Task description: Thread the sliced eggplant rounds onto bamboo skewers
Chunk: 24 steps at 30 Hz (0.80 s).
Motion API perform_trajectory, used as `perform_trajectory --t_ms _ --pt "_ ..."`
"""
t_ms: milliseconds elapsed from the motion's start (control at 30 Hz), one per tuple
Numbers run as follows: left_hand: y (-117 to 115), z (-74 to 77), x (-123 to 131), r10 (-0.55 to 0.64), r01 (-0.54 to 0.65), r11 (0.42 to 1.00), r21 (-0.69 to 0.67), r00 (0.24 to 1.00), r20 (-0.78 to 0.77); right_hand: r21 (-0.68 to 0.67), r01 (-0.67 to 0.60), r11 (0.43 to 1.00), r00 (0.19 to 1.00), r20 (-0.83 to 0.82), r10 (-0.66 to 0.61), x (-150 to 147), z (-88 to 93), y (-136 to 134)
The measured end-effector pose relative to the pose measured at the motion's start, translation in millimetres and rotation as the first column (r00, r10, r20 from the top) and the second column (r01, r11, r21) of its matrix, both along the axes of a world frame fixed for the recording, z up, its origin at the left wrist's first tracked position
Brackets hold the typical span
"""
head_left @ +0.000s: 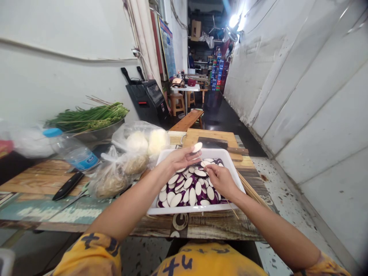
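A white plastic tub (198, 209) on the table holds a heap of oval eggplant slices (188, 183), white inside with purple skin. Over the tub's far left part, my left hand (184, 158) pinches one eggplant slice (197, 147) between its fingertips. My right hand (220, 177) is closed on a thin wooden skewer (234, 211), whose lower end sticks out below the hand past the tub's near rim. The skewer's upper end points toward the slice in my left hand; I cannot tell whether it pierces it.
Behind the tub, a cleaver (212, 142) lies on a cutting board (195, 134). Several skewers (253, 189) lie along its right side. To the left are bagged vegetables (138, 147), a water bottle (73, 151), a black-handled knife (68, 186) and a bowl of greens (92, 119).
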<state>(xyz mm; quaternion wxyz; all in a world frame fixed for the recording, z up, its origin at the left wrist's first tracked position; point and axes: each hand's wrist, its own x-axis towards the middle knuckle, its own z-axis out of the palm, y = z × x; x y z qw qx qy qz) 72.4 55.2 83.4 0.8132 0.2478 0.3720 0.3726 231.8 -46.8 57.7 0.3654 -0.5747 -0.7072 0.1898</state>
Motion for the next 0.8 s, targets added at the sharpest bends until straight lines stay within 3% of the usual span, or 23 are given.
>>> perform_trajectory --t_ms 400,600,800 --pt "-2 -1.0 2 -0.054 0.053 0.998 0.04 0.998 0.022 0.013 0.022 1.0 1.0 0.005 -0.022 -2 3.4 -2" --pt "-16 -3.0 12 -0.193 0.197 0.974 0.116 0.98 -0.045 0.033 0.063 0.997 0.989 -0.133 -0.059 -2 4.4 6" --pt "-14 -7.9 14 -0.069 0.079 0.947 0.31 0.997 -0.045 -0.12 0.066 0.991 0.95 -0.296 -0.099 5 2.6 6"
